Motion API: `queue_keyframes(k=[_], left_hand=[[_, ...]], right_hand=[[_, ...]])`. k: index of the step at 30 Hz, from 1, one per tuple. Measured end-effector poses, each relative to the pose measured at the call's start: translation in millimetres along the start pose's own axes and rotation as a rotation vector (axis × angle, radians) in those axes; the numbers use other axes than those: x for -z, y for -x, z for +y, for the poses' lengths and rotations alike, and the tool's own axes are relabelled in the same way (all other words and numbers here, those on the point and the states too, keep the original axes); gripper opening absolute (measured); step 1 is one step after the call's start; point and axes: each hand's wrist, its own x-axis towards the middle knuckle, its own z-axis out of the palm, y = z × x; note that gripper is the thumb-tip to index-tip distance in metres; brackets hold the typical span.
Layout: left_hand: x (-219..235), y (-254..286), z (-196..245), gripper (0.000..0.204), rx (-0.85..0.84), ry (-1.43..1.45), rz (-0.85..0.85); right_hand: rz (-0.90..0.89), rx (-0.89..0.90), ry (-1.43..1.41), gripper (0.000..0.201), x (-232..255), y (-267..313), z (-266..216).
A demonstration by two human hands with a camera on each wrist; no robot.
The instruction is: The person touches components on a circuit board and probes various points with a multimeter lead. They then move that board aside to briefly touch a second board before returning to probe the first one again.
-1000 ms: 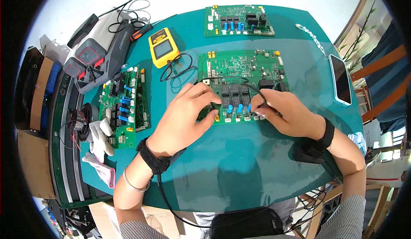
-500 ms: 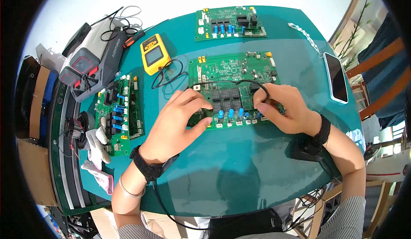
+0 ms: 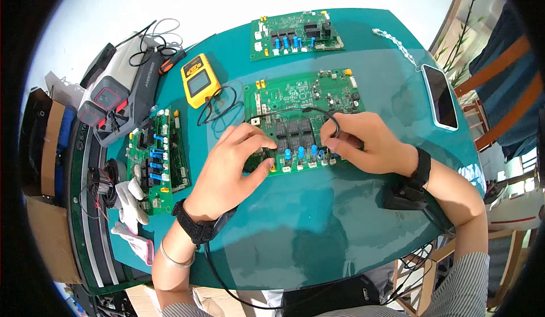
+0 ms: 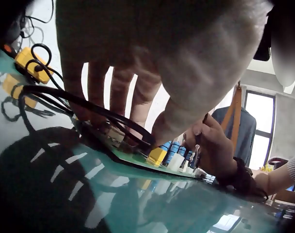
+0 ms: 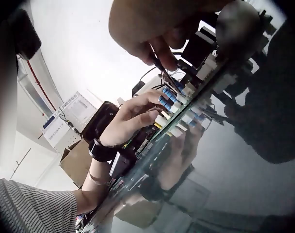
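Left hand (image 3: 235, 166) pinches a black probe against the near left corner of the circuit board (image 3: 301, 98) lying mid-table. Right hand (image 3: 363, 144) pinches the other probe (image 5: 162, 70), tip down among the board's blue capacitors (image 3: 300, 152).

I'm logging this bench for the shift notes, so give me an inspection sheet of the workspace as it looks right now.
Surface: round green table with a glossy, reflective top.
Job's things: centre circuit board lies flat; a thin black probe is held to its near edge.
Clutter: yellow multimeter, far circuit board, left circuit board, phone, white gloves, grey tool case.
Hands: left hand grips the centre board's near left corner; right hand pinches the probe.
Cables: black lead arcs over the centre board; more leads coil by the multimeter.
Surroundings: cardboard box at left, wooden chair at right.
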Motion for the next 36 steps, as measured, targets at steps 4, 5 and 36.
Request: queue_keyframes(k=[4, 5, 36], left_hand=[[-0.3, 1.1, -0.1, 0.026, 0.015, 0.021, -0.009], [-0.4, 1.0, 0.0, 0.025, 0.022, 0.020, -0.010], [0.5, 0.9, -0.1, 0.026, 0.019, 0.034, -0.040]], right_hand=[[0.010, 0.007, -0.011, 0.006, -1.8, -0.7, -0.5], [0.039, -0.016, -0.071, 0.006, -2.3, -0.7, 0.8], [-0.047, 0.096, 0.107, 0.011, 4.3, -3.8, -3.6]])
